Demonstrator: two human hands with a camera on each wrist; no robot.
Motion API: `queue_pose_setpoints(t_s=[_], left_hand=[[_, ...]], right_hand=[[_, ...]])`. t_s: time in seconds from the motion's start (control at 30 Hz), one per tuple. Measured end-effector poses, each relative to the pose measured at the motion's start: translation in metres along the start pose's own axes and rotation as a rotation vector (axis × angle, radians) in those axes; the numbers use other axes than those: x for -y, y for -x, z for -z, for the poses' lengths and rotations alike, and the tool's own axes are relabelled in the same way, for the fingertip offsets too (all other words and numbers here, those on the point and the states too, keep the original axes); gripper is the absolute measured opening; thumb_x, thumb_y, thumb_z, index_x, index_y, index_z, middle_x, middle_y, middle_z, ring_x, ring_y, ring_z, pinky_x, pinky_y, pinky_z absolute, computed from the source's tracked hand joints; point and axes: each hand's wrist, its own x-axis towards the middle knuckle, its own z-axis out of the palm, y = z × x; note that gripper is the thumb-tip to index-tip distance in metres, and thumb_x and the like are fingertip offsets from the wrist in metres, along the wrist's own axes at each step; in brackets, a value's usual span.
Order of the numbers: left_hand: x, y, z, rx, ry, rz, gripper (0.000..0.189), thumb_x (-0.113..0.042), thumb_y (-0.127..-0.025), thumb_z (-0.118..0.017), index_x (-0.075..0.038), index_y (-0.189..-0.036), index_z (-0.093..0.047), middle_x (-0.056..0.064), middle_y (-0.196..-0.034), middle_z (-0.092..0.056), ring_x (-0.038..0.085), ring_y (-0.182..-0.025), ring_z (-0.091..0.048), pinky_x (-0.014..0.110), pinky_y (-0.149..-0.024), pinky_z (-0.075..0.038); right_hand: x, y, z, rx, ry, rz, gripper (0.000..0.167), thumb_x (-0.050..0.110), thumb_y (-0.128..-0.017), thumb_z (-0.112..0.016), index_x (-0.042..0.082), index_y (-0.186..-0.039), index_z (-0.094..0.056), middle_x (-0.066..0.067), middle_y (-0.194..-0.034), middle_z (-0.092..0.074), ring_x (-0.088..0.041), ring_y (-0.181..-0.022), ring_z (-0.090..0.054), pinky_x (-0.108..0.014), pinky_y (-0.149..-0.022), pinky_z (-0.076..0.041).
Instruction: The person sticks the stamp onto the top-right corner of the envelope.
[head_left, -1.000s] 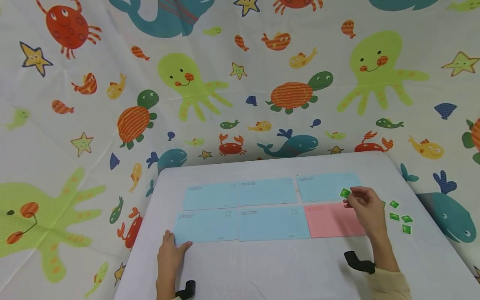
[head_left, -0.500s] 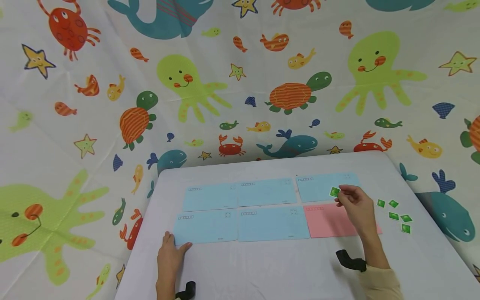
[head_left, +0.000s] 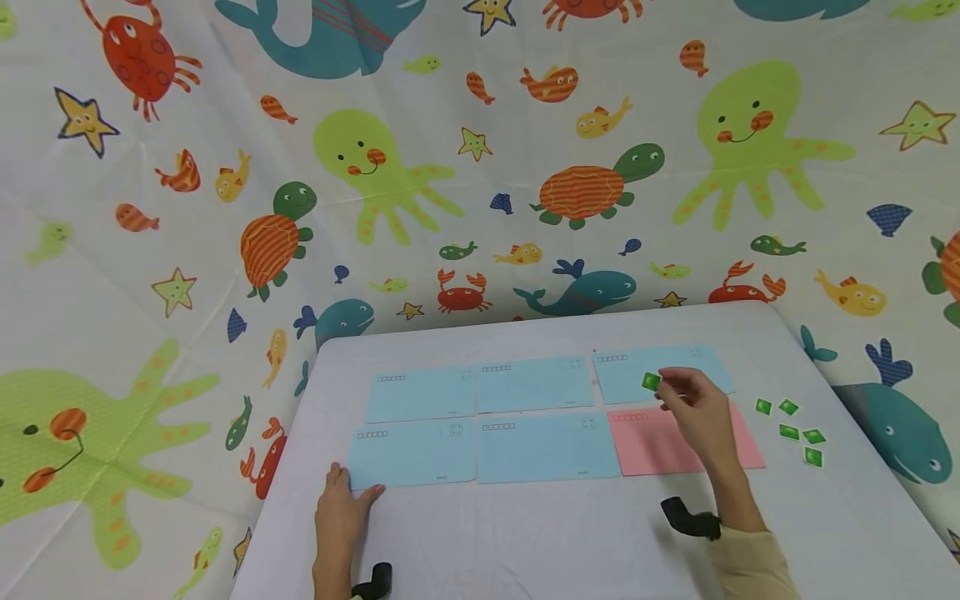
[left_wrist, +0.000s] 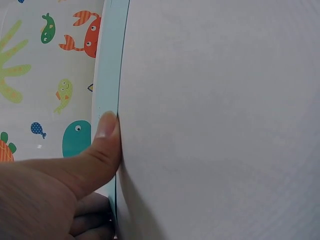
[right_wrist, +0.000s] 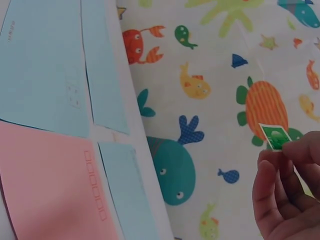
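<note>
My right hand pinches a small green postage stamp with a white border between thumb and fingertips. It hovers over the boundary between the pink envelope and the back right blue envelope. In the right wrist view the stamp sticks out from the fingertips, its green face showing. My left hand rests at the near left corner of the front left blue envelope, fingers along its side. In the left wrist view the thumb lies on the envelope's edge.
More blue envelopes lie in two rows on the white table. Several loose green stamps lie at the right of the pink envelope. A curtain printed with sea animals hangs behind the table.
My right hand has moved left with the stamp, from the pink envelope's right part toward its middle, uncovering one more loose stamp. My left hand has stayed in place.
</note>
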Motion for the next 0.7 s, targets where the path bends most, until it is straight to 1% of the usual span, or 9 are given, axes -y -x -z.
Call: queue_pose_setpoints(t_s=[0.1,0.2,0.27,0.37,0.47,0.6,0.7], left_hand=[[0.0,0.001,0.0,-0.002,0.002,0.003,0.085,-0.022,-0.088,-0.078,0.021,-0.145,-0.032,0.036,-0.158,-0.018,0.053,-0.147,-0.019,0.061,-0.118,-0.023],[0.0,0.002,0.001,-0.006,-0.001,0.002,0.085,-0.023,-0.087,-0.078,0.021,-0.144,-0.033,0.037,-0.158,-0.019,0.053,-0.147,-0.02,0.062,-0.118,-0.024],[0.0,0.002,0.001,-0.004,0.001,0.003,0.086,-0.023,-0.087,-0.078,0.021,-0.144,-0.032,0.037,-0.158,-0.019,0.053,-0.147,-0.02,0.062,-0.118,-0.024],[-0.001,0.002,0.002,0.003,0.0,0.005,0.086,-0.023,-0.087,-0.078,0.021,-0.145,-0.031,0.037,-0.158,-0.018,0.053,-0.147,-0.02,0.062,-0.118,-0.023],[0.0,0.002,0.003,0.007,-0.001,0.002,0.086,-0.023,-0.088,-0.078,0.021,-0.145,-0.031,0.038,-0.158,-0.018,0.053,-0.147,-0.019,0.062,-0.118,-0.023],[-0.001,0.001,0.003,0.002,-0.003,-0.009,0.085,-0.024,-0.087,-0.078,0.022,-0.143,-0.033,0.038,-0.157,-0.019,0.054,-0.146,-0.021,0.062,-0.118,-0.024],[-0.001,0.001,0.003,-0.004,-0.006,-0.016,0.085,-0.024,-0.087,-0.078,0.022,-0.143,-0.034,0.038,-0.157,-0.02,0.054,-0.146,-0.021,0.062,-0.117,-0.025]], right_hand=[[0.002,0.0,-0.003,0.017,-0.015,0.009,0.028,0.02,-0.1,-0.062,0.003,-0.122,-0.064,0.003,-0.097,-0.068,-0.003,-0.078,-0.066,-0.014,-0.071,-0.057],[0.005,0.0,-0.006,0.034,-0.04,0.026,0.028,0.017,-0.099,-0.063,0.0,-0.122,-0.063,-0.007,-0.098,-0.07,-0.007,-0.079,-0.068,-0.015,-0.072,-0.057],[0.006,0.0,-0.008,0.048,-0.061,0.03,0.028,0.016,-0.099,-0.063,-0.001,-0.122,-0.063,-0.013,-0.1,-0.07,-0.007,-0.078,-0.069,-0.015,-0.072,-0.058],[0.007,-0.001,-0.013,0.067,-0.082,0.025,0.028,0.014,-0.099,-0.063,-0.002,-0.121,-0.064,-0.019,-0.102,-0.07,-0.003,-0.077,-0.068,-0.014,-0.072,-0.057],[0.006,-0.002,-0.018,0.091,-0.075,0.021,0.028,0.013,-0.099,-0.063,-0.001,-0.123,-0.064,-0.02,-0.104,-0.071,-0.001,-0.077,-0.067,-0.014,-0.073,-0.057],[0.007,-0.002,-0.026,0.117,-0.074,0.026,0.028,0.014,-0.1,-0.062,0.0,-0.125,-0.063,-0.019,-0.104,-0.072,-0.002,-0.077,-0.067,-0.014,-0.074,-0.057],[0.009,-0.002,-0.031,0.131,-0.096,0.029,0.028,0.015,-0.1,-0.062,0.0,-0.123,-0.064,-0.02,-0.103,-0.072,-0.004,-0.077,-0.068,-0.016,-0.074,-0.058]])
